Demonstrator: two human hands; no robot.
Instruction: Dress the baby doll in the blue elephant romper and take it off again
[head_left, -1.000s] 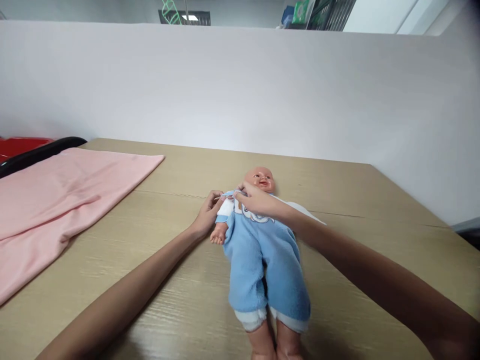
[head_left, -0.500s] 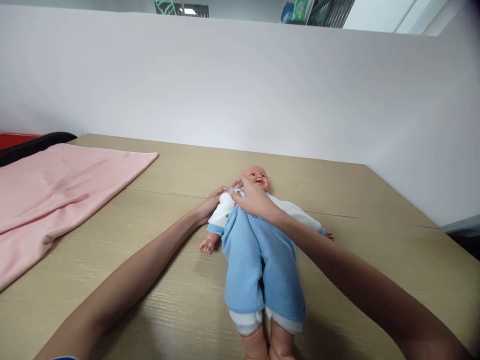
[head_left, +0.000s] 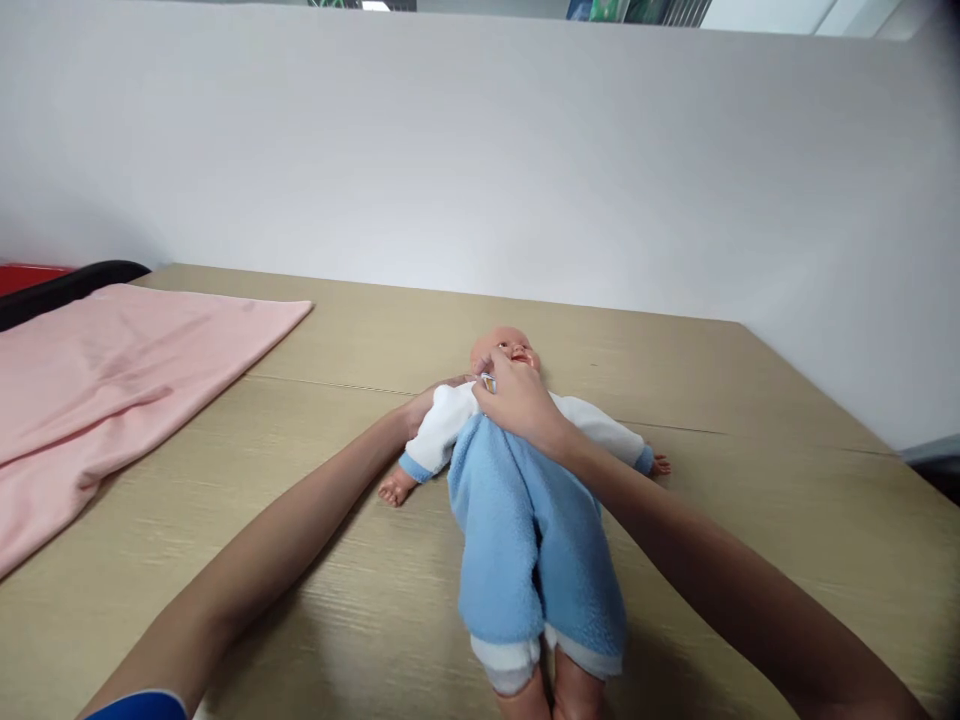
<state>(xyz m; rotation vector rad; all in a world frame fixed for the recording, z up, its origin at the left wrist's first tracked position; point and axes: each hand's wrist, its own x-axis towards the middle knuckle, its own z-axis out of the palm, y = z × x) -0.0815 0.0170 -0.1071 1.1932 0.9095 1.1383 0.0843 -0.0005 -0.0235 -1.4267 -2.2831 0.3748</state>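
Note:
A baby doll (head_left: 504,345) lies on its back, head away from me, in a fleece outfit with white sleeves and blue overalls (head_left: 499,530). My right hand (head_left: 517,400) is over the doll's chest just below the chin, thumb and fingers closed on the outfit's shoulder strap. A small white and yellowish piece (head_left: 488,382) shows between those fingertips. Against the doll's shoulder at the left of the view rests my left hand (head_left: 431,400); the white sleeve and the other hand hide most of its fingers. The doll's arms are spread out, and its feet are cut off below.
A pink cloth (head_left: 135,380) lies spread at the left of the wooden table (head_left: 337,560). Behind it are a black rim (head_left: 82,280) and something red (head_left: 30,278). A white partition (head_left: 450,160) stands along the far edge and right side.
My right hand's fingers have drawn together at the strap. My left hand has slid further behind the doll's shoulder. The doll's arm on that side has swung outward, and its legs have shifted slightly right.

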